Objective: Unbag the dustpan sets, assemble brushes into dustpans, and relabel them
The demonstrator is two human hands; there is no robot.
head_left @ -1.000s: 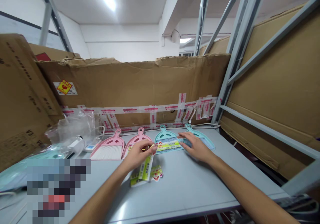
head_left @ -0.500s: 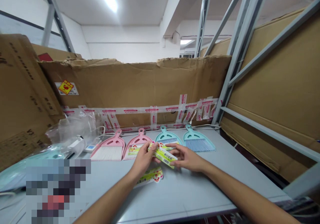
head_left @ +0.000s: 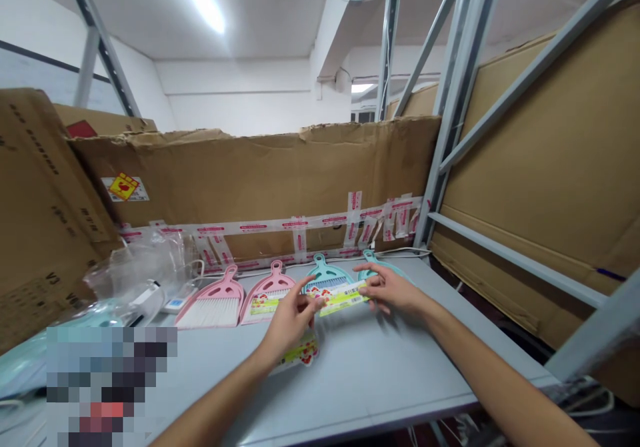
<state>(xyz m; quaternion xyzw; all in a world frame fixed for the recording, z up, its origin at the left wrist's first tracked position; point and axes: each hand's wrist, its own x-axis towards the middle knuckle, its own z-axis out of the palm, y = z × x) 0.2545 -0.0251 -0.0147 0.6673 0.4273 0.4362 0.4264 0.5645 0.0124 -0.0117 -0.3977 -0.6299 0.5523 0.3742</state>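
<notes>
My right hand [head_left: 387,290] pinches the right end of a yellow-green printed card [head_left: 343,300]. My left hand [head_left: 293,317] is at the card's left end, thumb and forefinger close to its edge. Behind stand two pink dustpans with white brushes, one at left [head_left: 213,304] and one beside it [head_left: 275,277] with a similar card [head_left: 265,304] lying on it. Farther right are two teal dustpans, one [head_left: 324,270] partly behind the held card, the other [head_left: 370,258] largely hidden by my right hand. More printed cards [head_left: 303,352] lie on the table by my left wrist.
The grey table [head_left: 380,380] meets a taped cardboard box [head_left: 270,180] at the back. Clear plastic bags [head_left: 150,264] and a white cable lie at the left, near a large carton [head_left: 45,200]. Metal shelf bars [head_left: 520,257] and cardboard stand at the right.
The card in my hands has turned from a slant to nearly level. My right hand has moved right and up, now in front of the far-right teal dustpan. The camera view has shifted slightly.
</notes>
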